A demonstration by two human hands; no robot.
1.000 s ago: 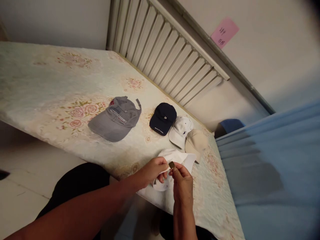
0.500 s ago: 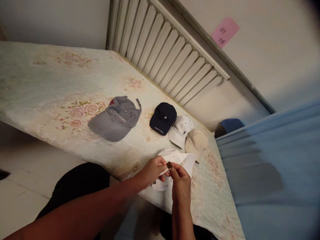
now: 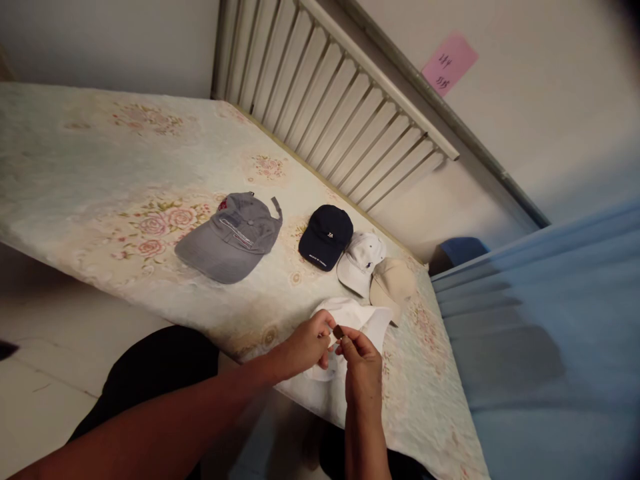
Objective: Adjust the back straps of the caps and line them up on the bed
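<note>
A white cap [image 3: 376, 324] lies crown-down or tipped near the front edge of the bed, partly hidden behind my hands. My left hand [image 3: 309, 343] is closed in a pinch on the cap's pale strap. Between finger and thumb, my right hand [image 3: 362, 363] grips a small square brass-coloured buckle [image 3: 339, 332] at the strap's end. The fingertips of both hands almost meet there. How far the strap runs through the buckle is hidden.
Beyond the hands sit a navy cap [image 3: 327, 238], another white cap [image 3: 361, 261] and a beige cap [image 3: 393, 287]. A grey cap [image 3: 231, 239] lies left on the flowered bed cover [image 3: 110, 153]. A radiator [image 3: 330, 107] lines the wall; a blue curtain [image 3: 540, 347] hangs right.
Both hands stay at the white cap. My right hand and the buckle have shifted slightly left, and the buckle has turned and looks darker. My left fingers have curled and changed their hold.
</note>
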